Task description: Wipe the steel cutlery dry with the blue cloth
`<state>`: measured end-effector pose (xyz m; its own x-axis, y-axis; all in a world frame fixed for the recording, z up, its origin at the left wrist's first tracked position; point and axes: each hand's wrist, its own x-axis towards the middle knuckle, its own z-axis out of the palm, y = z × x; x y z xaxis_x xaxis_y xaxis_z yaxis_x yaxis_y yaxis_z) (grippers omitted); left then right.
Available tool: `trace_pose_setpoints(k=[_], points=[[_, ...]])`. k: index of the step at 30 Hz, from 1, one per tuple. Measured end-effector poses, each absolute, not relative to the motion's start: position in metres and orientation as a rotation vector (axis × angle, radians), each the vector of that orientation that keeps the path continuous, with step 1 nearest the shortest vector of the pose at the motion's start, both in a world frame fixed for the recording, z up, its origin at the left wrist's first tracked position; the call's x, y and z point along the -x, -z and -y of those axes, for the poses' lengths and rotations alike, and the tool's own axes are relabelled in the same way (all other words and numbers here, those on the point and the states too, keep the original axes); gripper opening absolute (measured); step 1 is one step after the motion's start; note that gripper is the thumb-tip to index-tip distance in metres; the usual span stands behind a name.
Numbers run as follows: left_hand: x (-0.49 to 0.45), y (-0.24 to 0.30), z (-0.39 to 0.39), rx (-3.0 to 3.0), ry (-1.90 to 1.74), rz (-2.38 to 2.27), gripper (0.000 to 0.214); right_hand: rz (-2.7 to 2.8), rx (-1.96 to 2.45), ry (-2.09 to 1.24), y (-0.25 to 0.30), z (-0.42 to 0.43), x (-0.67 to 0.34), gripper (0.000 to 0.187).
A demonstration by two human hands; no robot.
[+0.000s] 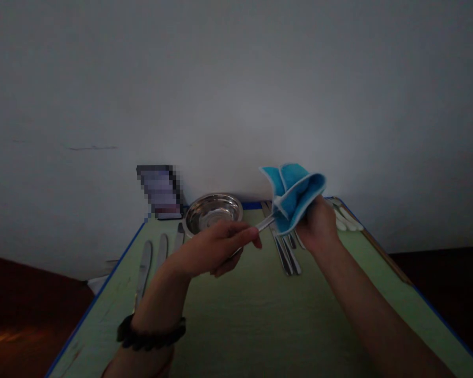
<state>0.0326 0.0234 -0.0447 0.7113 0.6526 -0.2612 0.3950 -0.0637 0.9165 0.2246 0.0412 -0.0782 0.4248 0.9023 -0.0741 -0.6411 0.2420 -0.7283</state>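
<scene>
My left hand pinches the handle of a metal utensil above the green table. The utensil's far end is hidden inside a blue cloth, so I cannot tell which kind it is. My right hand is closed round the blue cloth and wraps it over that end. A dark beaded bracelet sits on my left wrist.
A steel bowl stands at the table's far edge. Three knives lie at the left. A bunch of cutlery lies under my right hand. White utensils lie at the far right. A blurred object leans on the wall.
</scene>
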Motion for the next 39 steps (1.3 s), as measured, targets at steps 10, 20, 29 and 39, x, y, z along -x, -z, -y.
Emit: trace_pose_setpoints(k=[10,20,29,39], points=[[-0.042,0.048,-0.02,-1.711,-0.446,-0.893,0.031,0.644,0.771,-1.21,0.085,-0.026,-0.193,0.022],[-0.025,0.045,-0.023,-1.528,-0.275,-0.823,0.038,0.427,0.747,-1.112,0.078,-0.042,-0.23,0.031],[-0.033,0.046,-0.02,-1.54,-0.279,-0.829,0.039,0.415,0.735,-1.064,0.072,-0.038,-0.224,0.031],[-0.063,0.038,0.0,-1.849,-0.328,-1.101,0.04,0.491,0.797,-1.138,0.076,-0.026,-0.2,0.027]])
